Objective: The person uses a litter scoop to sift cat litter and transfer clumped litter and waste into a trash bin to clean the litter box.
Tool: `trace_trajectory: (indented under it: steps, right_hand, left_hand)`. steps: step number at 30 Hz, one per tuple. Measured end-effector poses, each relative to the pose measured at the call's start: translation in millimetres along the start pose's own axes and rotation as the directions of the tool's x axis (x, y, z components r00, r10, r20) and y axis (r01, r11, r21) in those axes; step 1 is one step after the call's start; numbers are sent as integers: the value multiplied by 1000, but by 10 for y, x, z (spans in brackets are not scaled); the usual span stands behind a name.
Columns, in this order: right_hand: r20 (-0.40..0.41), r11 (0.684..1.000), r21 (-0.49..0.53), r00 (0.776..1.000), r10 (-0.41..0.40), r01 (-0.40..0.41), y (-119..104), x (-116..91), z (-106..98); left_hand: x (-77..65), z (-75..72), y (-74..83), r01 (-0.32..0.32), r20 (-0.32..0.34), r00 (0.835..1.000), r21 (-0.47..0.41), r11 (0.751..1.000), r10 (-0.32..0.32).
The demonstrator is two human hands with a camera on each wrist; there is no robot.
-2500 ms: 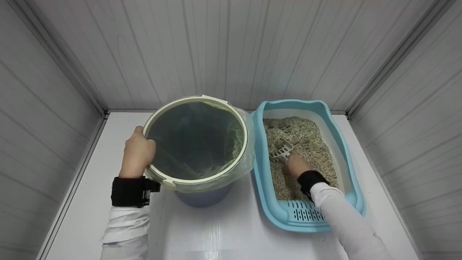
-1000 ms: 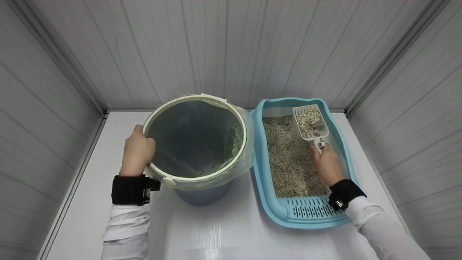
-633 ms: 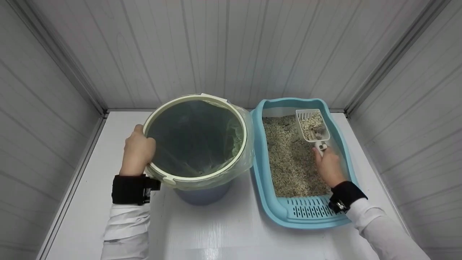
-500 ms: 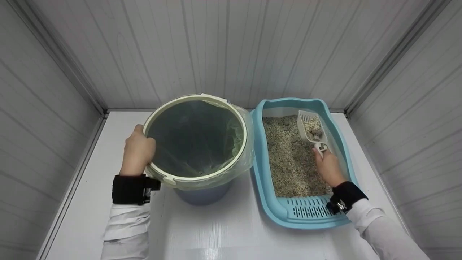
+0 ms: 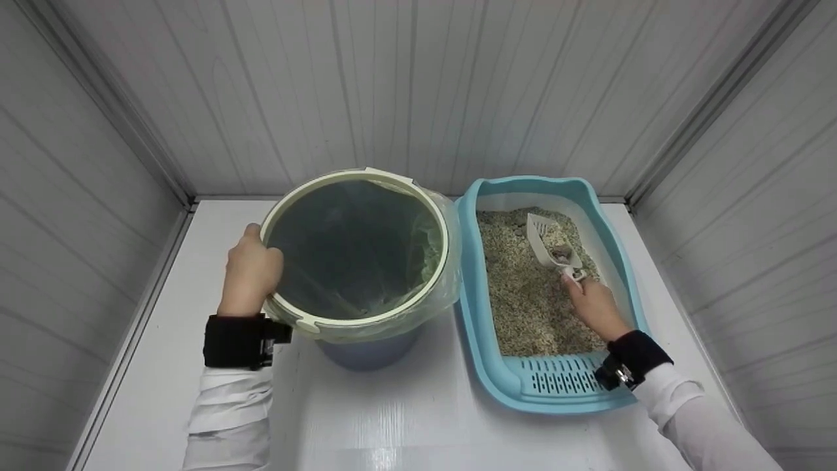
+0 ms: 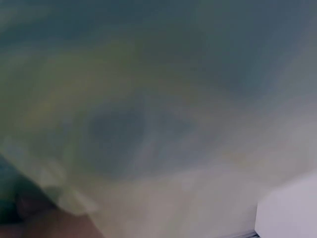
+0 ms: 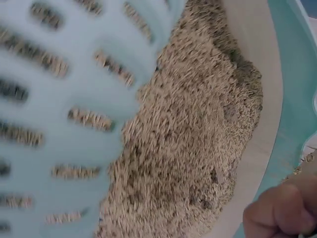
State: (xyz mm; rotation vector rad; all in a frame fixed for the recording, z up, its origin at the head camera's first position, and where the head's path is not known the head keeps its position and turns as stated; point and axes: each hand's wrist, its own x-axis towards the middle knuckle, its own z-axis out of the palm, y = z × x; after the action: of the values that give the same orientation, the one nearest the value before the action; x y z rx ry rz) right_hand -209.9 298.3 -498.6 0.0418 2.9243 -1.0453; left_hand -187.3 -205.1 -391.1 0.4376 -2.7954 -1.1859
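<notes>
My right hand [image 5: 596, 306] grips the handle of a white slotted litter scoop [image 5: 537, 241] over the blue litter box [image 5: 480, 340]. The scoop is tilted, with its slotted end toward the back. Grey clumps [image 5: 562, 252] lie in it near the handle. Tan granular litter [image 5: 529, 320] fills the box. In the right wrist view, curled fingers [image 7: 280, 210] show at the lower right, and the scoop is out of sight. My left hand [image 5: 252, 271] grips the left rim of a round bin [image 5: 369, 353] lined with a thin yellowish bag [image 5: 451, 261]. The left wrist view is mostly blurred bag.
The bin stands left of the litter box, its bag edge close against the box's side. A slotted step [image 5: 562, 386] forms the box's near end. Grey panel walls [image 5: 392, 91] enclose the white tabletop [image 5: 386, 425] at the back and both sides.
The right hand lifted the scoop out of the litter full, then tilted and lowered it. Loose litter has drained, leaving mainly clumps. The left hand has kept its grip on the bin rim.
</notes>
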Motion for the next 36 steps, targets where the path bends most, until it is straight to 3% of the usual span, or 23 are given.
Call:
trace_trajectory:
  steps: [4,10,23,29,32,36]
  right_hand:
    - [-86,978,-200,994,-70,52,26,-31,5]
    - [-182,922,-376,969,-166,87,78,-70,5]
    - [-265,854,-502,916,-300,134,132,-112,23]
    - [-260,865,-484,922,-285,131,129,-111,33]
    - [-219,879,-457,941,-259,136,130,-110,42]
    - [-139,925,-362,974,-179,118,112,-105,42]
  left_hand:
    - [-3,-1,12,1,-4,1000,9,1000,-1]
    - [0,17,20,-8,-24,1000,-4,1000,8]
    - [1,-18,-14,3,-6,1000,15,1000,-3]
    - [1,-18,-21,3,-5,1000,22,1000,-3]
    - [0,-16,-20,-3,-8,1000,17,1000,4]
    - [-7,-11,-18,-11,-14,1000,-4,1000,11]
